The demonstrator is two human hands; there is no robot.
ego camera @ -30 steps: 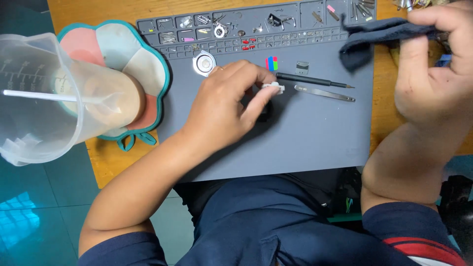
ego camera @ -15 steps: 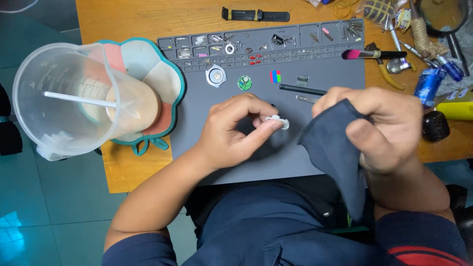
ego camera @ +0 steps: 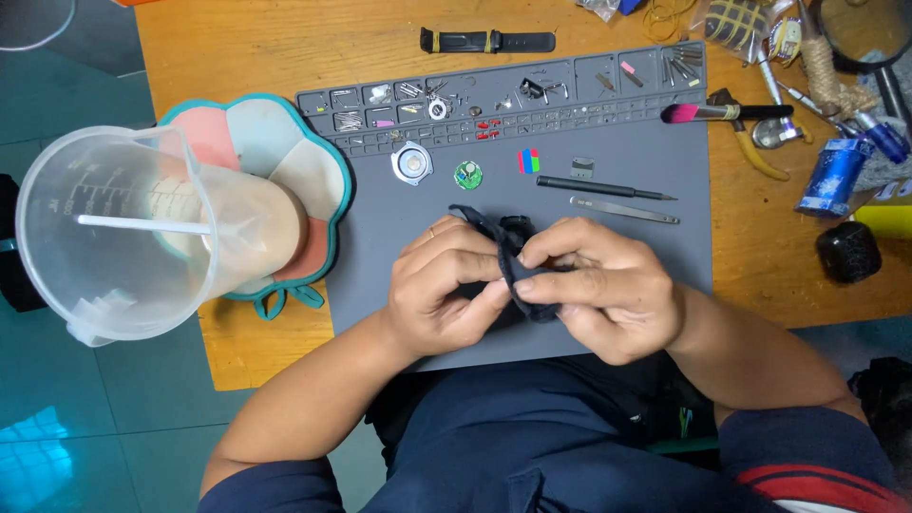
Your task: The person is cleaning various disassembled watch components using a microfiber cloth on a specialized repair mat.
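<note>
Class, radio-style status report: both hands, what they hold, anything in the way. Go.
Left hand and right hand both pinching dark cloth over grey mat. Tweezers and screwdriver lie beyond, apart. Nothing obstructing.

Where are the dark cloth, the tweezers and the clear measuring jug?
dark cloth (ego camera: 513, 255), head view, on the fold showing between both hands.
tweezers (ego camera: 624, 210), head view, middle of the metal shaft on the grey mat.
clear measuring jug (ego camera: 114, 249), head view, on its open round mouth.

Orange wooden table (ego camera: 285, 38) over glossy, perhaps tiled, teal floor (ego camera: 95, 427).
</note>
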